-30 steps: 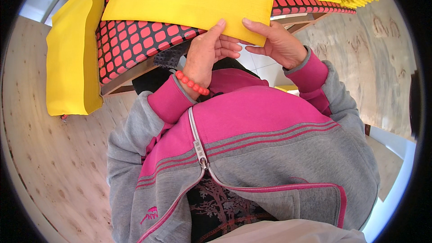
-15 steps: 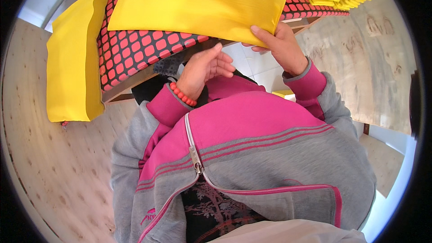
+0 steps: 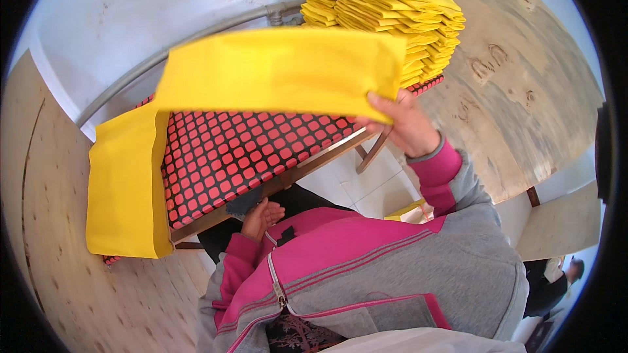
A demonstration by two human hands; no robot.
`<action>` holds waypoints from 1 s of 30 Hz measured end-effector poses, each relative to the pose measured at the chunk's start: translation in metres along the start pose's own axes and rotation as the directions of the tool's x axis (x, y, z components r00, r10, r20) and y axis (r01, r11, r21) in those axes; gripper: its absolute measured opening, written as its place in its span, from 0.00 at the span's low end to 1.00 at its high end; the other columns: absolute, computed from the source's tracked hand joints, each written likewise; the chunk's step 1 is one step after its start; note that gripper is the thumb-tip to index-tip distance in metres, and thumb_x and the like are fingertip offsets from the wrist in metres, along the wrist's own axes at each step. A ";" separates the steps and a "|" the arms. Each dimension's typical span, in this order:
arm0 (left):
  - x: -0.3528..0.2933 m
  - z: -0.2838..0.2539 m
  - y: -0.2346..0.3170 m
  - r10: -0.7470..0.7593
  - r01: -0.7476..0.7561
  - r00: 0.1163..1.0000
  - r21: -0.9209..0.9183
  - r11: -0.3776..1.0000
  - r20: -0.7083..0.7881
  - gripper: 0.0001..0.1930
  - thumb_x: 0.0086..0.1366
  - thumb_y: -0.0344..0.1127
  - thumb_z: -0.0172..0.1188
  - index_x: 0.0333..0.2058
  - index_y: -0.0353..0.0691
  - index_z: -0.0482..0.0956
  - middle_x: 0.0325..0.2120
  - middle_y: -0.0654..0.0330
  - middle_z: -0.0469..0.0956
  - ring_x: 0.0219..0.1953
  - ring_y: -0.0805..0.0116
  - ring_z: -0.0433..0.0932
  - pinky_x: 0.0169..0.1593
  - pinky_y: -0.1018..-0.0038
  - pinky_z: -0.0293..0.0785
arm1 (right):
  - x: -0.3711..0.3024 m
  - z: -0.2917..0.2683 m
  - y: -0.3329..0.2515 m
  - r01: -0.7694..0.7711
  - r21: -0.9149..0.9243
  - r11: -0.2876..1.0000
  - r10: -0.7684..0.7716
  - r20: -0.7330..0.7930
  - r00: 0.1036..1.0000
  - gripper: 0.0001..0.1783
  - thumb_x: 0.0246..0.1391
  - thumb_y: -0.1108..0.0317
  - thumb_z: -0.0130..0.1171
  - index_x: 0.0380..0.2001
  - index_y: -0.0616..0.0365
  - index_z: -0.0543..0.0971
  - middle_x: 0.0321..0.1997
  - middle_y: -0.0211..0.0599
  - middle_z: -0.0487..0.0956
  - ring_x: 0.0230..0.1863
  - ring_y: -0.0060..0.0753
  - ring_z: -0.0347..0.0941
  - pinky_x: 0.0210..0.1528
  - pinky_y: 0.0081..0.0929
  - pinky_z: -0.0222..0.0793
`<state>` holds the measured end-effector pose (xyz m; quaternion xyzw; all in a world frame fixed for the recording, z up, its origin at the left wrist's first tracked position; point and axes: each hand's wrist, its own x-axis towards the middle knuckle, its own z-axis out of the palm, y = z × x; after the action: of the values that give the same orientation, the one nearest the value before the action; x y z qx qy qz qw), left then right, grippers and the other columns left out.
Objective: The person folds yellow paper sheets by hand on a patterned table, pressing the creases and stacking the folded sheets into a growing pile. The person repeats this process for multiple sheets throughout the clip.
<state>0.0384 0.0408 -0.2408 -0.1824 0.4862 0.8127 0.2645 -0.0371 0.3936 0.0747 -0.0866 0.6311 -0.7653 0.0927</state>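
Note:
My right hand [image 3: 407, 124] grips the right end of a long, flat yellow fabric piece [image 3: 281, 68], thumb on top. The piece is held up above a red-and-black patterned padded board [image 3: 242, 157], slightly blurred by motion. Its far right corner overlaps the view of a tall stack of folded yellow pieces [image 3: 412, 6]. Near my lap, below the board's front edge, my left hand [image 3: 263, 218] is open and empty, its fingers loosely bent. Another yellow pile [image 3: 124, 186] with a smooth top lies at the board's left end.
Wooden boards stand at the left [image 3: 85, 287] and right [image 3: 504, 85]. A curved metal rail [image 3: 140, 72] runs along the white wall behind. Under the patterned board are a wooden frame [image 3: 373, 150] and pale floor tiles. A person [image 3: 549, 284] is visible far off at the lower right.
My right hand has lifted the yellow piece up and away from the patterned board, toward the tall stack. My left hand has drawn back toward my lap. The view has shifted, showing more of the far side.

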 end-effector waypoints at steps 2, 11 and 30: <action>0.004 -0.020 -0.018 0.013 -0.013 1.000 -0.022 1.000 0.026 0.24 0.77 0.54 0.51 0.45 0.34 0.80 0.44 0.49 0.85 0.48 0.58 0.83 0.56 0.64 0.76 | 0.003 -0.017 -0.022 0.069 0.089 0.994 -0.064 -0.055 0.996 0.19 0.70 0.65 0.56 0.61 0.58 0.73 0.53 0.40 0.83 0.48 0.29 0.83 0.43 0.19 0.83; 0.000 -0.091 -0.084 -0.041 0.045 0.997 0.050 0.998 -0.069 0.24 0.77 0.51 0.50 0.47 0.32 0.80 0.46 0.50 0.83 0.48 0.60 0.82 0.55 0.65 0.76 | 0.079 -0.157 -0.142 0.437 0.153 0.886 -0.388 -0.271 0.881 0.19 0.72 0.73 0.49 0.61 0.73 0.66 0.59 0.54 0.78 0.55 0.37 0.81 0.53 0.22 0.83; 0.015 -0.107 -0.100 0.182 -0.160 0.983 0.361 0.919 -0.028 0.19 0.75 0.47 0.55 0.45 0.34 0.82 0.41 0.56 0.84 0.43 0.65 0.82 0.51 0.70 0.76 | 0.160 -0.268 -0.163 0.226 0.195 0.954 -0.124 -0.429 0.895 0.26 0.72 0.60 0.52 0.58 0.75 0.67 0.58 0.59 0.77 0.54 0.50 0.82 0.52 0.31 0.86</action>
<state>0.0913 -0.0111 -0.3681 -0.1129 0.6477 0.7247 0.2062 -0.2645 0.6381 0.1872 0.0316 0.5286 -0.8421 -0.1024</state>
